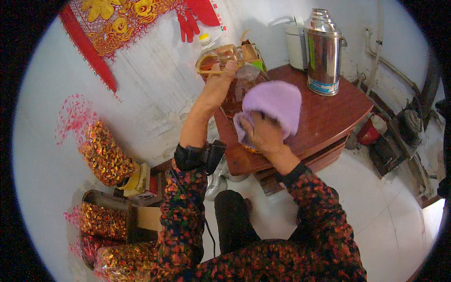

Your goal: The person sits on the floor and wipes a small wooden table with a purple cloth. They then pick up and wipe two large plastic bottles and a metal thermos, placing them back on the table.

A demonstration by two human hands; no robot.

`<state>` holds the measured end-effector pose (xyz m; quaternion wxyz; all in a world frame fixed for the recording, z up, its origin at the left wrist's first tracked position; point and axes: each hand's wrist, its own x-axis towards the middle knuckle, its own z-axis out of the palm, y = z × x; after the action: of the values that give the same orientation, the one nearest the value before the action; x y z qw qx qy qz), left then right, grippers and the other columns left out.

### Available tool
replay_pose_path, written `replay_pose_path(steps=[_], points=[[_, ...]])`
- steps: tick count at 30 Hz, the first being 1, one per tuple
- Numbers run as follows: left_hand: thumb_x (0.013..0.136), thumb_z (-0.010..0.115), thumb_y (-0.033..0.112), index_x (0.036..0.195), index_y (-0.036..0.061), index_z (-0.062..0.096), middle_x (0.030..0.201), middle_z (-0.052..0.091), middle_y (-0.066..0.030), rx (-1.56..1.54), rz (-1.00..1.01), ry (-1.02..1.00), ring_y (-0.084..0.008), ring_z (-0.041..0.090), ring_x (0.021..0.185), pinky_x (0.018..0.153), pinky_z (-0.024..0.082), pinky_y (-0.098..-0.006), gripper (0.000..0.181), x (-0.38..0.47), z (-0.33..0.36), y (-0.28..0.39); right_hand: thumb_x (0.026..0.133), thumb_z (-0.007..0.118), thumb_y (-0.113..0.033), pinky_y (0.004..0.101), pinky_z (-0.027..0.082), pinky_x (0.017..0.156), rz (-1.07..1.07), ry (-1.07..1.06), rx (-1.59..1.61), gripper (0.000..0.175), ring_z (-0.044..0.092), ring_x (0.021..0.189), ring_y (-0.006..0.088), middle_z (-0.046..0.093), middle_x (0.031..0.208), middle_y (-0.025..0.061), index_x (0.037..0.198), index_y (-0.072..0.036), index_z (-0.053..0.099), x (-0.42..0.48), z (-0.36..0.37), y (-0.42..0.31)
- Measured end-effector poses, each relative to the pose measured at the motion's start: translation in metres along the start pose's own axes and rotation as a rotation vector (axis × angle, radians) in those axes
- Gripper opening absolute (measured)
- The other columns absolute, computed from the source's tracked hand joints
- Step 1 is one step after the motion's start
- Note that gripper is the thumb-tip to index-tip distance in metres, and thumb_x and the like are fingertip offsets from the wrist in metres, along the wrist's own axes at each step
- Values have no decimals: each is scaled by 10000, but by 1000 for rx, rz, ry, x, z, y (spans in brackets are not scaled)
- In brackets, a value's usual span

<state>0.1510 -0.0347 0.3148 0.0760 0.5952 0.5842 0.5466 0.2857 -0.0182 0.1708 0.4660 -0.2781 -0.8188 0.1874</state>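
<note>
My left hand (222,83) grips the handle of a large clear plastic jug (246,75) with a yellow cap, which holds brownish-orange liquid. The jug is tilted over the left part of a reddish-brown wooden table (324,109). Against the jug's lower side, my right hand (266,132) holds a fluffy lilac cloth (275,97), its fingers partly wrapped in it. The cloth hides much of the jug's lower part.
A steel thermos flask (323,53) and a white container (295,46) stand at the table's back. Opened cardboard packaging (252,53) is behind the jug. Bags of shiny wrapped pieces (105,151) lie at the left; dark metal items (394,141) are at the right.
</note>
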Motion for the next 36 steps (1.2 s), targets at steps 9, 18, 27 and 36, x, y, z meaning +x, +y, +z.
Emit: replay_pose_path(steps=[9,18,27,36], points=[[897,598,471,1287,36,527,1203,588,-134,147,104,-104,-241,549,1110,964,413,-344,589,3,-17,12,860,634,-131,537,282,1094,281,96,125,712,329,1260,538,339,1351,351,1384,127,227,-80,67,34],[873,629,440,1279,42,549,1190,607,-125,-38,207,-37,-237,543,1130,965,414,-351,574,22,-6,-31,782,597,-132,506,337,1023,-116,184,-62,628,414,1156,521,434,1285,323,1333,68,369,47,-36,-10],[845,622,552,1214,18,564,1138,643,-185,168,199,75,-316,614,1055,920,449,-365,652,10,3,-10,951,477,-321,422,365,1033,-48,393,383,458,469,1218,396,529,1280,231,1298,-23,485,59,-3,40],[787,504,768,1273,-12,498,1164,601,-272,385,-93,255,-431,577,1101,937,443,-442,919,-11,22,23,854,435,-57,456,269,1108,515,373,148,577,375,1285,447,419,1369,290,1388,119,304,-27,83,73]])
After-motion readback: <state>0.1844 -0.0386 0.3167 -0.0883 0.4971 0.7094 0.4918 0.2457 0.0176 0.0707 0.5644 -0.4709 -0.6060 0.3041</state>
